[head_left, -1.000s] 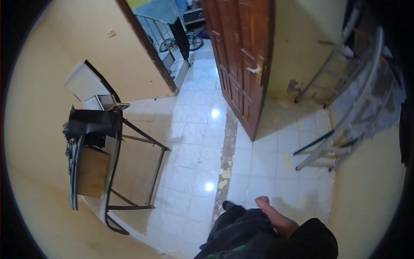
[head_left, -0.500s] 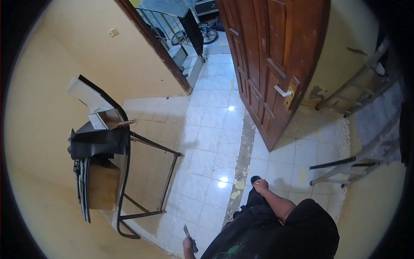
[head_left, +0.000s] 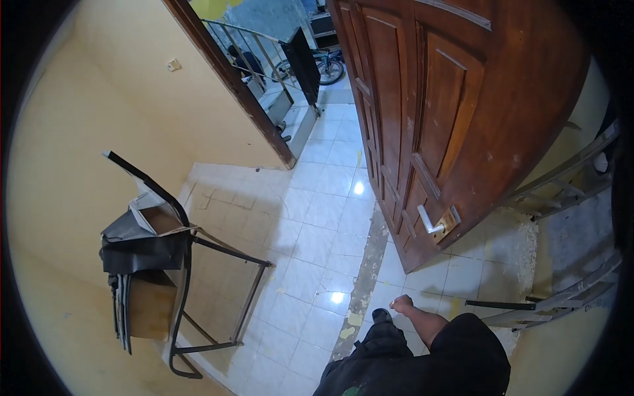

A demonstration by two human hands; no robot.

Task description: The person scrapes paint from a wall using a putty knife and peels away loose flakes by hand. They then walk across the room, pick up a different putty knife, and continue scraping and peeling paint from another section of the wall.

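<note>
My right hand hangs low in front of my body, above the tiled floor and beside my shoe. Its fingers are curled closed; a small pale spot shows at them, too small to name. The nearest large thing to it is the brown wooden door, which stands open, with a metal lever handle. Hand and door are apart. My left hand is out of view.
A black metal-framed chair stands at left with an open box and a brown carton. Ladders lean at right. Beyond the doorway are a railing, a bicycle and a partly hidden person.
The door looms larger and its handle sits lower in view. My left hand, which held a flat-bladed tool at the lower left, has gone out of view. My right hand remains closed.
</note>
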